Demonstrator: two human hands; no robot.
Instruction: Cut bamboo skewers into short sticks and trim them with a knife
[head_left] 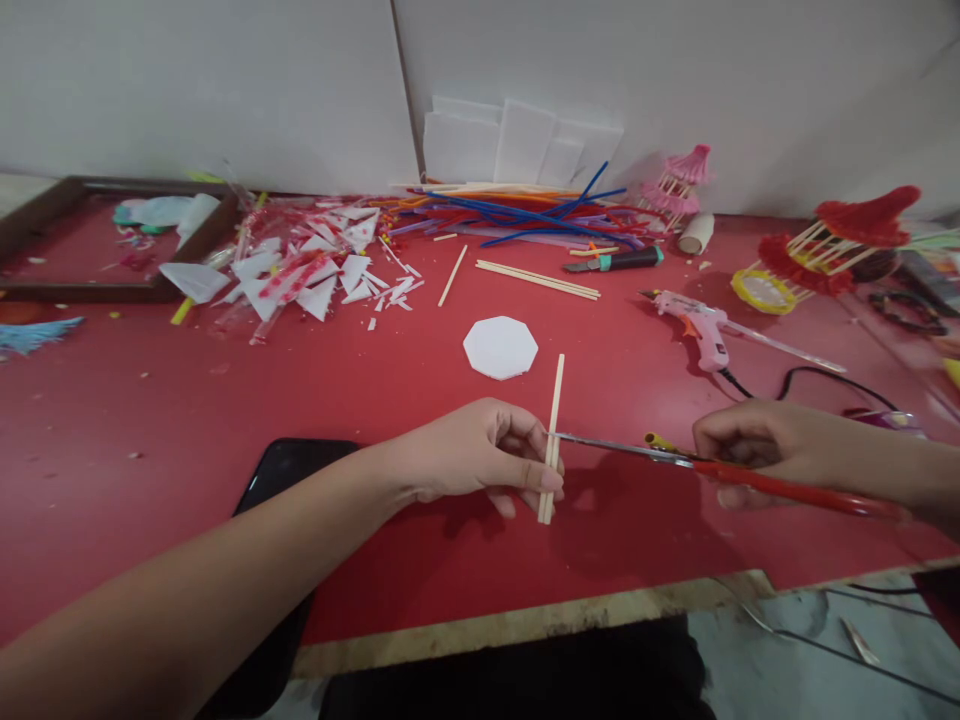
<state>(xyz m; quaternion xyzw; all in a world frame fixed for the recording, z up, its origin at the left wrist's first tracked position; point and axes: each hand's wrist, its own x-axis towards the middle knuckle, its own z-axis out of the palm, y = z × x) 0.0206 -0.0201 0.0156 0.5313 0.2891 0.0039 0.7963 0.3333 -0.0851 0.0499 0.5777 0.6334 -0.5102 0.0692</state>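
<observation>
The left hand's [480,455] grip pinches wooden sticks [556,395] at five o'clock from the white octagon [501,348], so the right hand [754,440], clasping scissors [709,468] from three o'clock, should cut squarely.

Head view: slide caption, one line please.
Left hand grips pale sticks above a red table; right hand holds red-handled scissors, tip at the sticks, near a white octagon.
</observation>
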